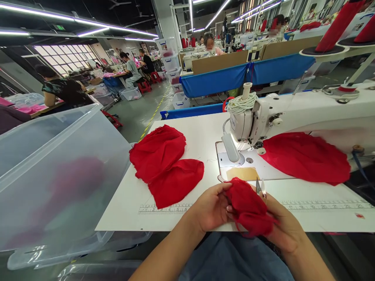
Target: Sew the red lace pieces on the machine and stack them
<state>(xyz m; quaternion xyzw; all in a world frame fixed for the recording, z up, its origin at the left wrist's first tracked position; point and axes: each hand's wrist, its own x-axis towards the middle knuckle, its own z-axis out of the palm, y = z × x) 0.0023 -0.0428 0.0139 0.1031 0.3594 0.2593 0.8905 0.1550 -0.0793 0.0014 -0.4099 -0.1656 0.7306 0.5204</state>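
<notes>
Both my hands hold a small bunched piece of red mesh fabric [249, 208] at the near edge of the white sewing table [202, 140]. My left hand [211, 207] pinches its left side, fingers closed. My right hand [281, 222] grips its right side and also holds small thread snips [260, 186], their blades pointing up. Just beyond stands the white sewing machine [252, 121], with its lit needle plate [237, 160].
A stack of red fabric pieces [164, 164] lies on the table's left; another red pile [304, 156] sits under the machine arm on the right. A clear plastic bin [55, 175] stands at my left. Other workers sit at benches behind.
</notes>
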